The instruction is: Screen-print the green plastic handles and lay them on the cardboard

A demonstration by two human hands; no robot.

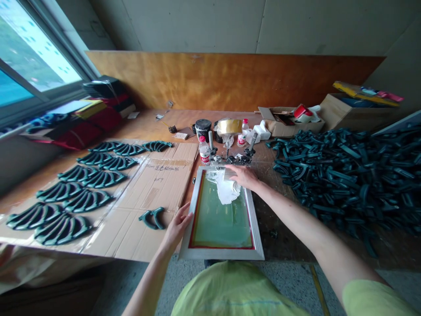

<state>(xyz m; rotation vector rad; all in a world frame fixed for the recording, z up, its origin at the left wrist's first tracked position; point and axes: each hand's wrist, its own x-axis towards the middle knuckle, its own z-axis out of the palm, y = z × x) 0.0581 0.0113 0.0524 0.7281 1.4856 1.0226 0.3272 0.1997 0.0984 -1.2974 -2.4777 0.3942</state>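
- My left hand (177,227) is open, its fingers resting against the left edge of the frame, not closed around it.
- My right hand (238,176) lies palm-down on a crumpled white cloth (225,189); I cannot tell whether my fingers are gripping it.
- The cloth sits at the top of a silver metal-framed screen (221,253), which lies flat at lower centre, its smooth green mesh (220,215) edged in red.
- Hinge clamps of dark metal (230,158) stand just above the screen.
- Beyond them stand a black round tin (203,128) and a clear plastic bottle with a red label (204,151), partly filled with liquid.
- At left, curved dark-green plastic handles (62,229) lie in rows on a flattened brown cardboard sheet (154,193).
- At right, a heap of the same dark-green handles (348,175) covers the scuffed wooden table (283,239).
- At upper right, an open cardboard box (279,127) holds assorted packaging.
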